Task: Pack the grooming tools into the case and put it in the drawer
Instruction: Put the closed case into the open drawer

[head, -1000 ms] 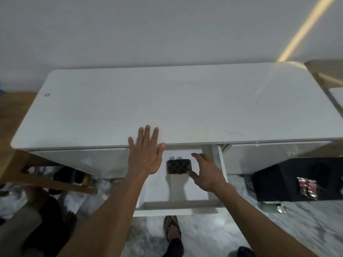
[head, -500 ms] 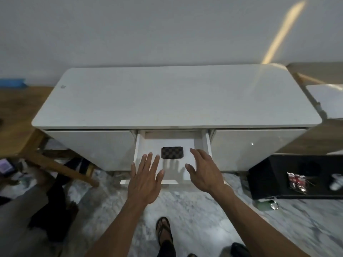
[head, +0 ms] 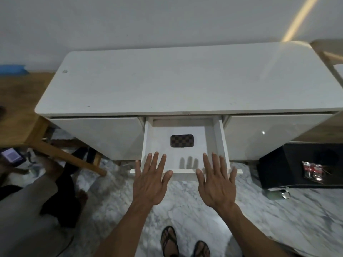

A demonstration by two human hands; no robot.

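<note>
checkered case (head: 182, 140) — lid shut, lying flat near the middle of the open drawer (head: 220, 138) of the white cabinet (head: 167, 84); packing and placing look done, with 1 step left by my reckoning, pushing the drawer in. left hand (head: 150, 182) and right hand (head: 216, 183) — 2 flat palms, fingers spread, holding nothing, poised at the drawer's front edge; contact with it cannot be told.
</note>
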